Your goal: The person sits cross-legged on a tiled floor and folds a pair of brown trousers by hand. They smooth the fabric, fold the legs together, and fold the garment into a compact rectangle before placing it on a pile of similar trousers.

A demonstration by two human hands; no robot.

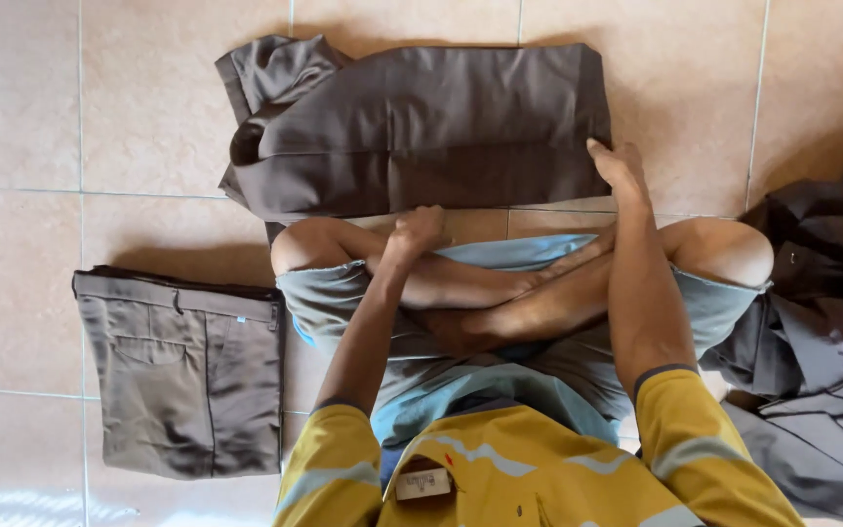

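A pair of dark brown trousers lies folded on the tiled floor in front of my crossed legs. My left hand is closed in a fist at the near edge of the folded trousers, seemingly gripping the cloth. My right hand rests flat on the trousers' near right corner, fingers pressed on the fabric. I sit cross-legged in grey shorts and a yellow shirt.
A folded pair of grey-brown trousers lies on the floor to my left. A heap of dark unfolded clothes is piled at my right. Beige floor tiles surround everything.
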